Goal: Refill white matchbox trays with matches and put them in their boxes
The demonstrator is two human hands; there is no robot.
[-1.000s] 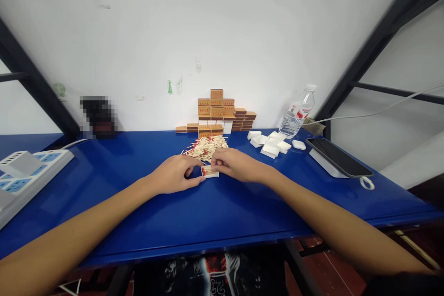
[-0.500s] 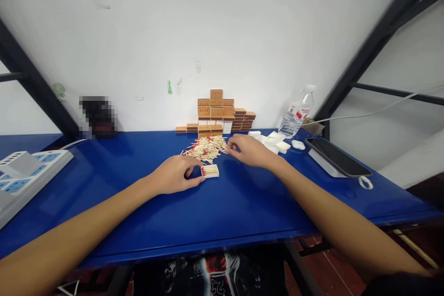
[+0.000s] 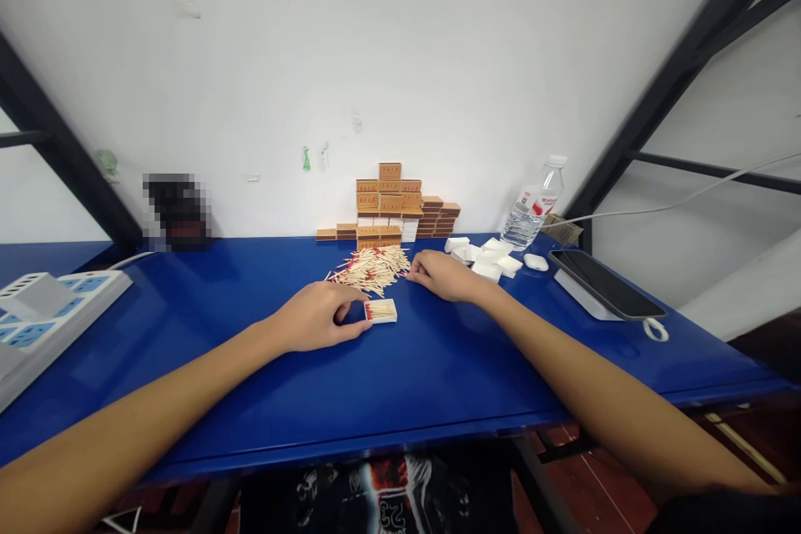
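Note:
A small white tray (image 3: 389,311) with red-tipped matches in it lies flat on the blue table (image 3: 300,409). My left hand (image 3: 322,315) rests at its left end, thumb and index finger curved around that end. Behind the tray spreads a loose pile of matches (image 3: 370,269). At the right edge of this pile is my right hand (image 3: 441,274), its fingers pinched together; whatever is between the fingertips is too small to make out. Orange matchboxes (image 3: 390,202) stand stacked against the wall behind the pile.
White empty trays (image 3: 491,257) lie right of the right hand, near a water bottle (image 3: 535,204) and a white earphone case (image 3: 536,262). A phone (image 3: 604,284) sits farther right. A power strip (image 3: 62,313) is at the far left.
My right hand has come slightly lower and nearer, its fingers drawn closer together at the pile's edge. My left hand has barely moved at the tray.

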